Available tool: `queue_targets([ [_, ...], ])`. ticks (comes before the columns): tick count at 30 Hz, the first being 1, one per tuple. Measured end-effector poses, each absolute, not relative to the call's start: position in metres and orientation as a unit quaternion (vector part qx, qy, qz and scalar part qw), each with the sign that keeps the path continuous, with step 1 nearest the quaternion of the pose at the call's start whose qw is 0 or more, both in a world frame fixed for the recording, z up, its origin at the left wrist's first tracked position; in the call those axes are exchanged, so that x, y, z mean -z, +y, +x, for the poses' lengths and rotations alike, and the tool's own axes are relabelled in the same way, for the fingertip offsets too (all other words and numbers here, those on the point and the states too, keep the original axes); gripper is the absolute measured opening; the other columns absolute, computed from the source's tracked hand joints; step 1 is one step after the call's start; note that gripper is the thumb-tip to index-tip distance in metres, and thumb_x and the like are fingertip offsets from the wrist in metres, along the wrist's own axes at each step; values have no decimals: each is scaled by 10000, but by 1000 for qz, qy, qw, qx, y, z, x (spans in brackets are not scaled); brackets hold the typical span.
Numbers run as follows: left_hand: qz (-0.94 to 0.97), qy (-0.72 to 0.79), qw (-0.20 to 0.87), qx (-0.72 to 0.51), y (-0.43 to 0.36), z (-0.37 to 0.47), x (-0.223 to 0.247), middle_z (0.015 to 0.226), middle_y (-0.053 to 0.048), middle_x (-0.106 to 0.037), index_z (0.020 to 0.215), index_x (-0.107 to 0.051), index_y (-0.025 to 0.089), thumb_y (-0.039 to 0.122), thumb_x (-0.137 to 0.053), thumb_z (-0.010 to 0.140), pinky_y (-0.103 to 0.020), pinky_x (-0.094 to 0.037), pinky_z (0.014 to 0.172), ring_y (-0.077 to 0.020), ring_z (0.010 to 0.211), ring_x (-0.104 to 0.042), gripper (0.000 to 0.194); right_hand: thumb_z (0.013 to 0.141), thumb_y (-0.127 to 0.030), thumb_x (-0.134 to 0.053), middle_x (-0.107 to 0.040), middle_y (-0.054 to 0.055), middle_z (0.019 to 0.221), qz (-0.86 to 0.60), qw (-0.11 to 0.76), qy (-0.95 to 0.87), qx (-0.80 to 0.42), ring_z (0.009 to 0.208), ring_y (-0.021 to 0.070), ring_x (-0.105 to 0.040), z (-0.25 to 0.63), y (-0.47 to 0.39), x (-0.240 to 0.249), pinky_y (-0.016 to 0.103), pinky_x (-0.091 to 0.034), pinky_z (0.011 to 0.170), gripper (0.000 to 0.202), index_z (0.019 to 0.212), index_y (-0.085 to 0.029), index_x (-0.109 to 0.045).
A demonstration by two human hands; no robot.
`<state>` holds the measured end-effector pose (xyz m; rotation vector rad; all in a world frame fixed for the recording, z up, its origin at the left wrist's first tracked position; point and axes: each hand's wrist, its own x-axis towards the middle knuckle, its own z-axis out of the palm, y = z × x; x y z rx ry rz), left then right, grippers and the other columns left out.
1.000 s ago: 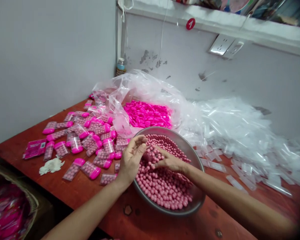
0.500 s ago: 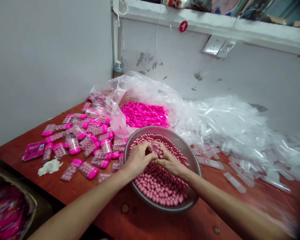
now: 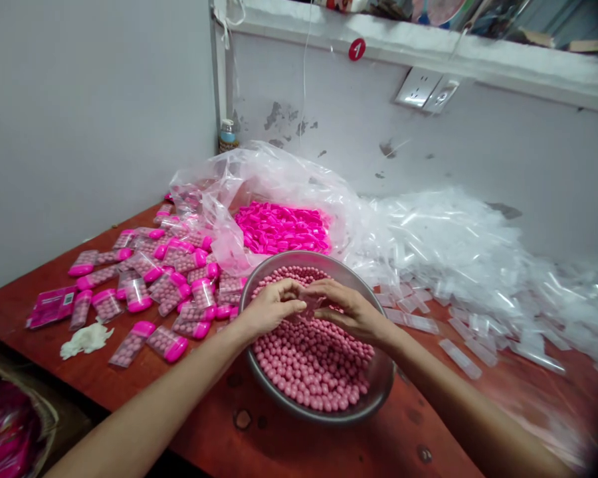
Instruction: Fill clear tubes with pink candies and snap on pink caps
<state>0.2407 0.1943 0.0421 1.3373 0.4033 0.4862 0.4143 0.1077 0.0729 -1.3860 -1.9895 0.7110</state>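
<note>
Metal bowl (image 3: 381,376) of pink beads (image 3: 306,373)

Head camera: above the table (image 3: 398,438), near side
Facing: forward and down, towards the far wall (image 3: 453,166)
Basin (image 3: 381,378): close below, mid-view

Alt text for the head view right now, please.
Left hand and right hand close together over a metal bowl of pink beads on a red table. Bead-filled containers lie left, loose pink pieces behind, clear plastic pieces right.
</note>
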Motion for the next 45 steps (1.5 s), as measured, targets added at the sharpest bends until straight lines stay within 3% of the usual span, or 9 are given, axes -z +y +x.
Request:
queue_targets([
  [4, 621, 193, 721, -239, 193, 238, -47, 830, -23, -605, 885, -610, 142, 187, -565, 714, -250, -432, 664, -147, 734, -552, 182, 814, -218, -557, -595, 35, 921, -538, 257, -773, -218, 832, 151, -548, 410, 109, -80, 273, -429, 740, 219, 1032, -208, -542],
  [9, 739, 162, 599, -263, 191, 232, -52, 917, -38, -655, 936, -658, 166, 117, -511, 741, -284, -402, 820, -180, 884, -565, 249, 783, -178, -582, -569, -10, 779, -553, 205, -766, -257, 668, 106, -509, 406, 105, -84, 203, -384, 601, 167, 933, -183, -510],
  [18, 785, 179, 527, -273, 190, 227, -54, 914, -46, -657, 980, -663, 162, 91, -521, 752, -252, -403, 807, -158, 863, -567, 278, 793, -201, -544, -467, -49, 604, -570, 167, -749, -294, 527, 72, -386, 401, 107, -82, 185, -291, 489, 75, 786, -172, -475],
  [23, 744, 254, 545, -290, 193, 229, -51, 937, -62, -659, 957, -669, 149, 120, -526, 754, -299, -410, 859, -184, 912, -571, 250, 798, -268, -564, -495, -47, 581, -583, 185, -677, -410, 515, 73, -448, 416, 118, -83, 177, -333, 477, 136, 750, -165, -488],
  [26, 658, 292, 624, -303, 193, 231, -46, 993, -90, -626, 1015, -639, 125, 159, -468, 790, -316, -487, 769, -179, 821, -610, 284, 721, -334, -655, -572, -15, 644, -572, 152, -664, -457, 578, 97, -505, 436, 142, -96, 195, -383, 523, 204, 766, -148, -586],
  [29, 598, 262, 709, -266, 193, 235, -40, 1028, -101, -575, 1071, -602, 122, 142, -436, 788, -293, -536, 645, -149, 705, -620, 329, 745, -382, -619, -600, 5, 692, -565, 156, -657, -474, 622, 109, -525, 440, 179, -106, 219, -411, 575, 257, 813, -135, -634],
  [32, 590, 263, 710, -281, 195, 236, -36, 1016, -86, -563, 1033, -613, 131, 94, -417, 777, -291, -540, 697, -154, 787, -611, 324, 756, -376, -607, -605, 9, 716, -514, 125, -673, -517, 658, 117, -541, 424, 210, -105, 226, -422, 602, 259, 831, -129, -629],
  [37, 609, 285, 666, -322, 197, 233, -34, 1030, -57, -575, 999, -616, 166, 85, -422, 784, -293, -531, 770, -166, 904, -582, 301, 794, -403, -534, -546, -8, 667, -587, 181, -673, -412, 604, 103, -490, 425, 213, -101, 215, -384, 569, 285, 821, -127, -598],
  [45, 622, 284, 637, -355, 195, 233, -31, 1008, -36, -619, 1003, -626, 198, 107, -448, 791, -313, -510, 817, -170, 937, -580, 292, 728, -380, -600, -617, 17, 690, -687, -65, -651, -316, 601, 134, -518, 436, 142, -77, 218, -323, 534, 229, 785, -159, -623],
])
